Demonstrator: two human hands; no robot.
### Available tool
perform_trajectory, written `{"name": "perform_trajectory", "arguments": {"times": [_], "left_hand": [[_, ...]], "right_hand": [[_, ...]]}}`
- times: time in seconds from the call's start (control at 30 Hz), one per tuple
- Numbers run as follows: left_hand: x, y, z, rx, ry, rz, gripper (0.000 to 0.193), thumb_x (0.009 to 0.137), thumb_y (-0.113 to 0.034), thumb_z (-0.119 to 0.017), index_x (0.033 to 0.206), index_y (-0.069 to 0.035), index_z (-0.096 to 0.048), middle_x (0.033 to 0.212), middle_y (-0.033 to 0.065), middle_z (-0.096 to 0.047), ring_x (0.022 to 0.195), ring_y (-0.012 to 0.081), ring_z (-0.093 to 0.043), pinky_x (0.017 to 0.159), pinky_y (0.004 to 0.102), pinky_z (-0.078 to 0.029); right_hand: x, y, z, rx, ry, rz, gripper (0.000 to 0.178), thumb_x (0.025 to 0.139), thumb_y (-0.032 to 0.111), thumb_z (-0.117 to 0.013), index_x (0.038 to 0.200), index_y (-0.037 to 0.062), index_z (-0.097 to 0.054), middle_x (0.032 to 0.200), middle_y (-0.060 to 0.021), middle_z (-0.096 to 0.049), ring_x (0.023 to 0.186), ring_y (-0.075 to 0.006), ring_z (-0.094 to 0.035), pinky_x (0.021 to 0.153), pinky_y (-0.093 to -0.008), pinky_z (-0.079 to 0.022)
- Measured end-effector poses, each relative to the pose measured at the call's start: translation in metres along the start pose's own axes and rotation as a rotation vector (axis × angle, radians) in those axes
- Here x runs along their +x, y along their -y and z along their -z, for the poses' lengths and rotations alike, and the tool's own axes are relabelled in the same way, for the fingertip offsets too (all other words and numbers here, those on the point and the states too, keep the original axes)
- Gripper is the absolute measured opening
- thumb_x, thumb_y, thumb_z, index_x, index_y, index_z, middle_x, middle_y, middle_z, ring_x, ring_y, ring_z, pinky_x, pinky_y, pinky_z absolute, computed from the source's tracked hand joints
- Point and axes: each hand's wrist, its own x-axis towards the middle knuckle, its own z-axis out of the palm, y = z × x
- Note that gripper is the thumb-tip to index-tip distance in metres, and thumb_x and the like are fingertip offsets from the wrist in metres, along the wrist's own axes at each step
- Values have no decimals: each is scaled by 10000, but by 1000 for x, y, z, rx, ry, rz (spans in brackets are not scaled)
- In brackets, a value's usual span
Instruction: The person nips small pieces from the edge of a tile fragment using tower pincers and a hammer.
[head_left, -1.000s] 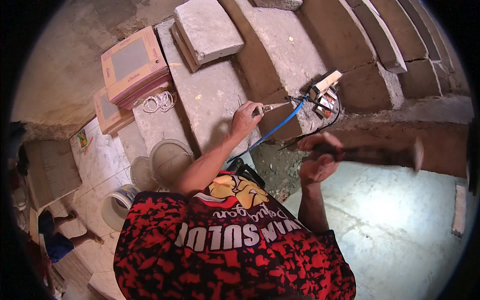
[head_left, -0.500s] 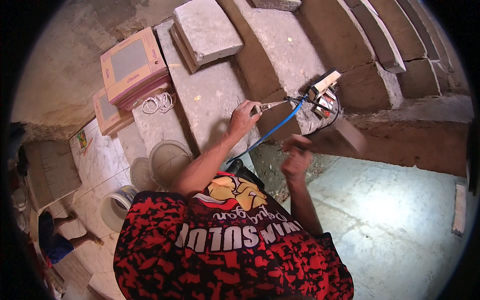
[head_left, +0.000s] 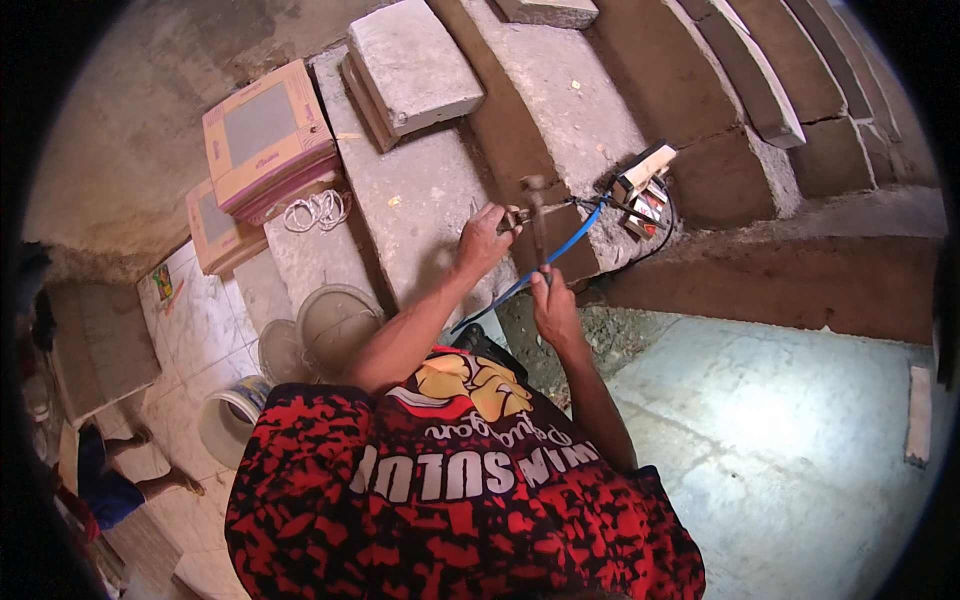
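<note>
hammer (head_left: 539, 228) stands at the middle of the frame, its head upward, and i see the person's right hand (head_left: 556, 305) wrapped tightly around the handle. the left hand (head_left: 486, 240), just left of it, is clamped on a short metal tool (head_left: 513, 219) beside the concrete steps (head_left: 590, 125); whether hammer and tool touch, i cannot tell. to my eye, good work here means a steady left grip with fingers well below the struck end, short square blows, and the blue cable (head_left: 573, 241) kept out of the swing.

as for writing, big white letters cross the red-and-black shirt (head_left: 470, 520) at lower centre, upside down from here. dark reddish print marks the carton (head_left: 292, 85) at upper left, too small to read, as is that on the red-and-white pack (head_left: 651, 205) right of centre.
</note>
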Motion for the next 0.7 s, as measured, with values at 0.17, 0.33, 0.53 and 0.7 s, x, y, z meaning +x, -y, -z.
{"name": "perform_trajectory", "arguments": {"times": [0.17,0.33,0.53,0.7], "left_hand": [[1,-3,17,-36,-58,18,277,788,-149,-687,1032,-30,-631,932,149,-620,865,313,-614,781,383,-481],[9,-4,4,-21,-25,-5,300,775,-147,-687,1048,-48,-612,944,149,-603,888,318,-607,777,384,-488],[2,7,11,36,-50,11,320,763,-140,-703,1055,-49,-611,939,151,-607,883,333,-606,783,391,-491],[11,2,9,-2,-72,-24,287,761,-111,-700,1027,-39,-619,933,153,-607,882,334,-607,776,389,-492]], "right_hand": [[24,59,47,263,23,-252,449,990,402,-373,1079,-1,-551,758,-133,-575,633,-221,-562,583,-333,-450],[12,4,19,56,-263,409,440,989,419,-402,1068,12,-547,688,-155,-554,643,-178,-575,564,-333,-455],[21,46,26,230,97,-255,413,964,384,-478,1093,-4,-531,747,-173,-612,672,-284,-625,613,-358,-476],[21,34,18,736,-317,193,377,953,343,-516,1099,-3,-543,743,-217,-605,729,-283,-645,652,-357,-479]]}}
